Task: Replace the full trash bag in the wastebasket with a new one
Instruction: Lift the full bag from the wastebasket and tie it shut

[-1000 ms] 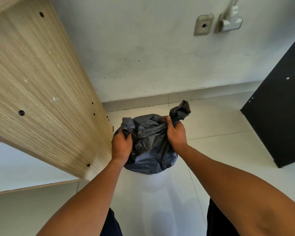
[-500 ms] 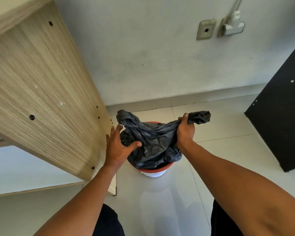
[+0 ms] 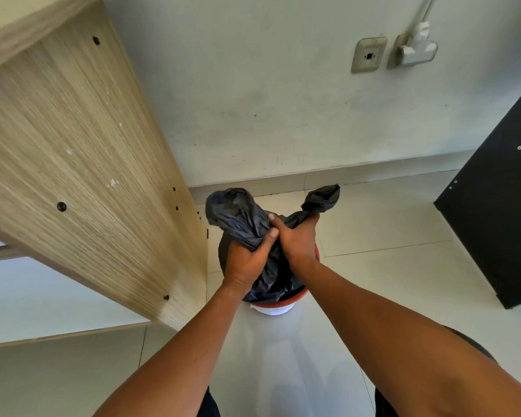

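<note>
A black trash bag [image 3: 271,275] sits in a small white wastebasket with a red rim [image 3: 271,305] on the tiled floor. Two gathered corners of the bag stick up like ears, one at the left [image 3: 238,209] and one at the right [image 3: 322,198]. My left hand [image 3: 247,257] is shut on the left corner. My right hand [image 3: 298,239] is shut on the right corner. Both hands meet over the middle of the bag, thumbs touching. Most of the wastebasket is hidden under the bag and my hands.
A light wooden furniture panel [image 3: 82,164] stands close on the left of the basket. A black cabinet side [image 3: 500,206] stands to the right. The white wall [image 3: 268,100] behind carries a socket and a plug adapter [image 3: 415,49]. My legs are at the bottom edge.
My left hand, open beside the bag half a second ago, has closed on the left corner. Both hands have come together over the bag, drawing the two corners toward the middle.
</note>
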`<action>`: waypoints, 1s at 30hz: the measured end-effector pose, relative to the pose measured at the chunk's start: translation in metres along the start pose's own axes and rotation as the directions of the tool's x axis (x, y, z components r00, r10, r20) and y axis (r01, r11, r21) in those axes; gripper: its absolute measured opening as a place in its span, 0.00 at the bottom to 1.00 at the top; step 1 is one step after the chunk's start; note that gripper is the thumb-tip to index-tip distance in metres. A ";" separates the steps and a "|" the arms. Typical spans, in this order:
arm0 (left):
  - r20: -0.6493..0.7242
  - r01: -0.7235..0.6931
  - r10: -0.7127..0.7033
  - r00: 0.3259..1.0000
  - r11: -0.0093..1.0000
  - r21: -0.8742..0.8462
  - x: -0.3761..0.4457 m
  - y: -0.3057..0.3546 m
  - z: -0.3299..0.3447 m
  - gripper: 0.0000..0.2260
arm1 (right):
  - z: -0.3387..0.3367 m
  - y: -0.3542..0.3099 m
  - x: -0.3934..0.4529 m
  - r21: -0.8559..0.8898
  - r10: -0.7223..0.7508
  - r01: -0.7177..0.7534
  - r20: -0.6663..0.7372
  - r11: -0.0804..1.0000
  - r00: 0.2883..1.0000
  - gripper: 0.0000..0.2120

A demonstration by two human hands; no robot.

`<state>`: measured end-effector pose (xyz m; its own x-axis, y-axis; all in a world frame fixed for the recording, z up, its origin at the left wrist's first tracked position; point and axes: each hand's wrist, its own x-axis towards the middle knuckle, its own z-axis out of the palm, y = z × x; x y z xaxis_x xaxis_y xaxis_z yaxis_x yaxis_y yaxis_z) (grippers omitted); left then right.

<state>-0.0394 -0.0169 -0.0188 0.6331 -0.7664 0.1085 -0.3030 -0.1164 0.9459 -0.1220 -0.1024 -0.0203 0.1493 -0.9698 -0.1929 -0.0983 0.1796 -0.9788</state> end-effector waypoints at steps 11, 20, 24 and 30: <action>-0.140 0.321 -0.460 0.877 0.778 -0.540 0.023 0.008 0.015 0.17 | 0.003 0.006 0.003 -0.178 0.057 -0.057 -0.006 0.982 0.998 0.15; -0.166 0.195 -0.198 0.966 0.980 -0.036 0.021 0.007 0.005 0.17 | 0.014 -0.008 -0.007 0.345 0.080 -0.102 0.077 0.933 0.994 0.14; -0.148 0.186 -0.192 0.970 0.981 -0.052 0.023 0.005 0.005 0.18 | 0.016 -0.015 0.001 0.590 0.232 -0.295 0.182 0.752 0.956 0.19; -0.177 0.195 -0.218 0.960 0.971 -0.141 0.029 -0.009 0.007 0.21 | 0.010 -0.030 0.014 0.163 0.312 -0.383 0.342 0.909 0.887 0.31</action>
<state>-0.0238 -0.0423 -0.0261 0.7998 -0.5984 -0.0481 -0.0706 -0.1734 0.9823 -0.1066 -0.1197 0.0053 0.4379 -0.7476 -0.4994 0.0143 0.5612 -0.8275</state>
